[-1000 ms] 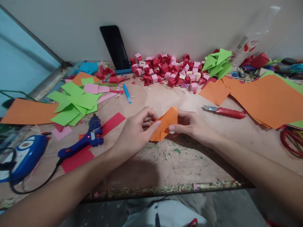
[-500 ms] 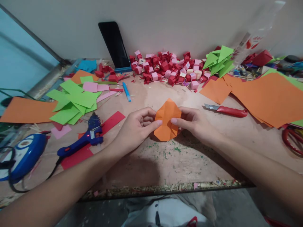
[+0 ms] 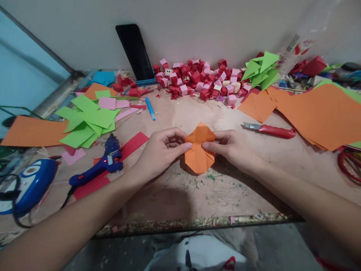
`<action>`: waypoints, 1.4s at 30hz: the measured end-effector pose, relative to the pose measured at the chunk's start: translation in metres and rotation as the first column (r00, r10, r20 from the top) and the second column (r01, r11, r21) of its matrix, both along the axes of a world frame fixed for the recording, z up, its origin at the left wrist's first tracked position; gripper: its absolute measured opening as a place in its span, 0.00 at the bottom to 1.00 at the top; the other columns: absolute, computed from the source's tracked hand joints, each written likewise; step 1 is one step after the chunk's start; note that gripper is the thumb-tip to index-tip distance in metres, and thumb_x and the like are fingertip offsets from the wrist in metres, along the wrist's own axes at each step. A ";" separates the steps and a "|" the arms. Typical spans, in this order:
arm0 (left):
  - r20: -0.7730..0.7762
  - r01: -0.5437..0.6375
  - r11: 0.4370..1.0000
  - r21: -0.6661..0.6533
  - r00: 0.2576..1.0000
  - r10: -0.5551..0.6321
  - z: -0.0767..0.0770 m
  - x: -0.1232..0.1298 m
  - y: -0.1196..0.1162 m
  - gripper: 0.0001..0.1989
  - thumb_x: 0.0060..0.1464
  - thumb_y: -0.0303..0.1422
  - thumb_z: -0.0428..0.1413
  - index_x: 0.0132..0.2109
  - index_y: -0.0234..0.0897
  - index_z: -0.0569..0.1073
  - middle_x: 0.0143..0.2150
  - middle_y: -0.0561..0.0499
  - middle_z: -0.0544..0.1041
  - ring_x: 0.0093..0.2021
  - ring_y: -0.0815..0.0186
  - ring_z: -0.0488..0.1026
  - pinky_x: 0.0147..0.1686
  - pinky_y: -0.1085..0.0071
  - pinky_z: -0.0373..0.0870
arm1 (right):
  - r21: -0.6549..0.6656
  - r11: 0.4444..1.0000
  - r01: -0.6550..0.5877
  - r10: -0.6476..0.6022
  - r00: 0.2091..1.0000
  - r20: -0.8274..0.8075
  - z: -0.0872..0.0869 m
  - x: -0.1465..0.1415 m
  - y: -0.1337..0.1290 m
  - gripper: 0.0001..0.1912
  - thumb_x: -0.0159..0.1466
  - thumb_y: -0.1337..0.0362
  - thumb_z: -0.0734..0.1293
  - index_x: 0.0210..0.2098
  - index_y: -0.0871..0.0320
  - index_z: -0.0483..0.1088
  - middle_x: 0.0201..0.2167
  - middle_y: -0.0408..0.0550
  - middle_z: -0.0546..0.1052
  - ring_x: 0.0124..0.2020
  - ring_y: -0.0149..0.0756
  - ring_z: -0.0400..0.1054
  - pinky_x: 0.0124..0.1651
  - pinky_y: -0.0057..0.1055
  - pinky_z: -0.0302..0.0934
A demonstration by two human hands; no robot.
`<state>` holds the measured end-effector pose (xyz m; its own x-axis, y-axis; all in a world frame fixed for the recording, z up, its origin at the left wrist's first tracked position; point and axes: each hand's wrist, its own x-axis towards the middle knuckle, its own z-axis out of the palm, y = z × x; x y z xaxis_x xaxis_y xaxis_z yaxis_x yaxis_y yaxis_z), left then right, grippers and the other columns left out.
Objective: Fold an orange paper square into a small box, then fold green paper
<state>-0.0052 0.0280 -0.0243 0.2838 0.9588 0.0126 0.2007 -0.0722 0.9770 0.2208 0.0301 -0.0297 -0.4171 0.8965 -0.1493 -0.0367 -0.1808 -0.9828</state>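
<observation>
Here, orange paper (image 3: 199,156) between both hands (image 3: 160,152) (image 3: 235,148)

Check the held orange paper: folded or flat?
Folded, at least partly: creases cross the paper, and a flap edge shows near the right thumb.

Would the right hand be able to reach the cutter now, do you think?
Probably yes: the cutter lies uncovered to the right of the right hand, and nothing seems to block the way. That hand would first have to let go of the folded paper, which the left hand also holds.
</observation>
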 end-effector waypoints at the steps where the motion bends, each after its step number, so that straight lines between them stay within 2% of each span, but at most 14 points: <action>1: -0.004 -0.009 1.000 0.011 1.000 0.009 0.000 0.000 0.000 0.07 0.57 0.34 0.68 0.39 0.37 0.80 0.36 0.53 0.80 0.36 0.68 0.76 0.36 0.73 0.73 | -0.002 1.000 -0.001 0.001 1.000 -0.007 0.000 0.000 0.000 0.11 0.61 0.60 0.77 0.42 0.58 0.84 0.35 0.47 0.84 0.35 0.36 0.75 0.41 0.33 0.68; 6: -0.021 -0.012 0.999 0.035 1.000 0.013 0.000 0.001 -0.002 0.07 0.56 0.33 0.68 0.39 0.37 0.80 0.36 0.53 0.81 0.36 0.68 0.77 0.36 0.74 0.74 | 0.021 1.000 0.018 -0.017 0.999 -0.034 -0.002 0.000 0.001 0.10 0.61 0.59 0.77 0.40 0.58 0.83 0.35 0.47 0.84 0.37 0.38 0.77 0.43 0.34 0.70; 12: -0.009 -0.016 0.998 0.060 1.000 0.017 0.000 0.002 -0.003 0.05 0.55 0.32 0.69 0.38 0.38 0.81 0.36 0.54 0.82 0.36 0.69 0.78 0.37 0.75 0.75 | 0.038 0.998 0.048 -0.049 0.998 0.028 -0.001 0.000 0.001 0.10 0.61 0.59 0.77 0.36 0.59 0.83 0.30 0.45 0.81 0.30 0.34 0.72 0.36 0.31 0.67; 16: 0.026 -0.024 0.996 0.083 0.999 0.022 0.002 0.002 -0.004 0.05 0.56 0.31 0.69 0.38 0.38 0.82 0.37 0.53 0.83 0.37 0.68 0.79 0.39 0.73 0.76 | 0.029 0.999 0.040 -0.040 0.999 0.013 -0.001 0.001 0.001 0.10 0.61 0.58 0.76 0.37 0.59 0.82 0.31 0.46 0.82 0.32 0.36 0.74 0.37 0.32 0.68; 21: -0.045 0.049 0.979 0.200 0.998 -0.041 0.004 0.001 -0.005 0.00 0.57 0.30 0.68 0.37 0.40 0.84 0.45 0.50 0.83 0.46 0.64 0.80 0.46 0.70 0.77 | 0.114 0.993 -0.016 0.010 0.998 0.056 -0.002 0.000 0.000 0.08 0.65 0.61 0.73 0.39 0.59 0.83 0.34 0.46 0.83 0.34 0.35 0.75 0.39 0.31 0.68; 24: -0.058 0.051 0.973 0.225 0.998 -0.039 0.005 0.002 -0.006 0.02 0.57 0.29 0.67 0.37 0.41 0.85 0.46 0.50 0.83 0.47 0.63 0.80 0.46 0.69 0.78 | 0.213 0.976 -0.050 0.025 0.993 0.118 -0.003 0.000 0.000 0.09 0.67 0.62 0.71 0.41 0.58 0.84 0.37 0.47 0.84 0.36 0.35 0.76 0.40 0.32 0.69; 29: 0.089 0.023 0.992 0.124 0.995 -0.034 0.003 0.005 -0.006 0.02 0.55 0.28 0.68 0.35 0.39 0.83 0.41 0.51 0.83 0.42 0.65 0.79 0.44 0.70 0.78 | 0.343 0.934 -0.095 0.031 0.982 0.188 -0.005 0.000 -0.004 0.10 0.68 0.66 0.69 0.45 0.56 0.84 0.43 0.46 0.85 0.41 0.36 0.77 0.47 0.33 0.69; 32: 0.143 0.000 1.000 0.019 0.990 -0.003 0.002 0.007 -0.006 0.05 0.52 0.29 0.70 0.33 0.37 0.81 0.36 0.52 0.82 0.38 0.67 0.79 0.41 0.72 0.77 | 0.349 0.931 -0.111 0.037 0.977 0.211 -0.003 -0.002 -0.007 0.09 0.69 0.64 0.70 0.44 0.57 0.83 0.39 0.46 0.84 0.37 0.34 0.75 0.41 0.31 0.68; 34: 0.158 -0.015 0.999 -0.036 0.987 0.021 0.002 0.009 -0.007 0.07 0.50 0.30 0.71 0.33 0.37 0.80 0.34 0.53 0.81 0.36 0.68 0.78 0.38 0.73 0.76 | 0.357 0.925 -0.129 0.043 0.970 0.238 -0.002 -0.003 -0.009 0.07 0.68 0.62 0.72 0.39 0.59 0.81 0.32 0.43 0.80 0.32 0.31 0.70 0.35 0.28 0.64; 36: 0.183 -0.028 0.996 -0.083 0.982 0.043 0.002 0.010 -0.008 0.10 0.48 0.29 0.72 0.33 0.37 0.78 0.33 0.54 0.80 0.35 0.69 0.77 0.37 0.75 0.75 | 0.374 0.917 -0.140 0.043 0.965 0.258 -0.001 -0.003 -0.010 0.12 0.68 0.60 0.73 0.31 0.60 0.77 0.25 0.40 0.72 0.27 0.28 0.63 0.30 0.26 0.58; 38: 0.207 -0.029 0.993 -0.116 0.977 0.053 0.002 0.012 -0.009 0.12 0.47 0.30 0.73 0.33 0.37 0.77 0.33 0.55 0.79 0.33 0.70 0.75 0.36 0.76 0.74 | 0.378 0.916 -0.135 0.040 0.968 0.249 -0.002 -0.003 -0.010 0.16 0.68 0.59 0.73 0.27 0.60 0.73 0.23 0.38 0.66 0.25 0.27 0.58 0.28 0.26 0.54; 42: 0.234 0.026 0.994 -0.102 0.972 -0.001 0.003 0.010 -0.010 0.08 0.54 0.34 0.70 0.38 0.37 0.80 0.36 0.53 0.80 0.36 0.69 0.76 0.38 0.74 0.74 | 0.295 0.951 -0.089 0.040 0.985 0.169 -0.003 -0.003 -0.008 0.15 0.67 0.58 0.73 0.29 0.61 0.76 0.24 0.39 0.70 0.26 0.27 0.59 0.28 0.26 0.54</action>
<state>0.0045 0.0177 -0.0214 0.2976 0.9545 -0.0191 -0.0336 0.0304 0.9990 0.2177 0.0218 -0.0328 -0.4685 0.8818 0.0540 0.1261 0.1272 -0.9838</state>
